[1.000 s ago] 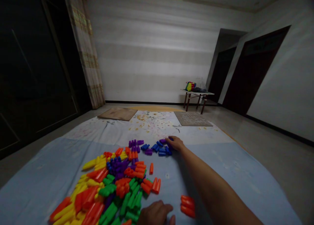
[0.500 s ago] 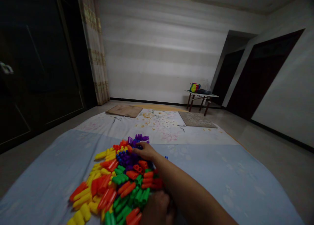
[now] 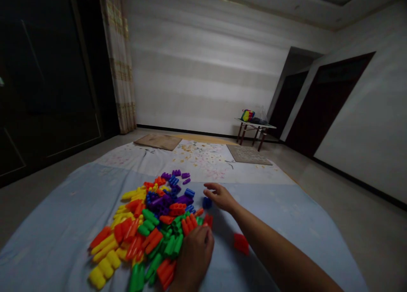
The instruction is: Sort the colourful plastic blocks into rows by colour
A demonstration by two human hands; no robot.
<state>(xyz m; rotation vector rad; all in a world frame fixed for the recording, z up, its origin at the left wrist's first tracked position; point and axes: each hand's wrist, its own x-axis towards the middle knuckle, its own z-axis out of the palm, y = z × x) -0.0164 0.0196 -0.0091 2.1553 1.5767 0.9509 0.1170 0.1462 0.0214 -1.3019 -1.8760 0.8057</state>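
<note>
A heap of finger-shaped plastic building blocks in yellow, orange, green, purple and blue lies on the sheet. My right hand [image 3: 221, 197] is at the heap's right side, fingers stretched and apart, just above a dark blue block [image 3: 207, 203]. My left hand [image 3: 195, 249] rests lower, at the heap's near right edge, fingers curled; what they hold, if anything, is hidden. Beyond its knuckles are an orange block [image 3: 190, 225] and a red block [image 3: 208, 221]. A separate red block [image 3: 241, 243] lies beside my right forearm.
A pale blue and white flowered sheet [image 3: 286, 215] spreads beneath everything. Two flat mats, one brown [image 3: 158, 141] and one grey [image 3: 249, 154], lie at its far edge. A small table [image 3: 256, 124] with a colourful bag [image 3: 247, 115] stands by the wall.
My right hand has moved right, off the purple and blue blocks, which now lie more spread out. My left hand has moved slightly forward and left. The red block by my forearm has come into view.
</note>
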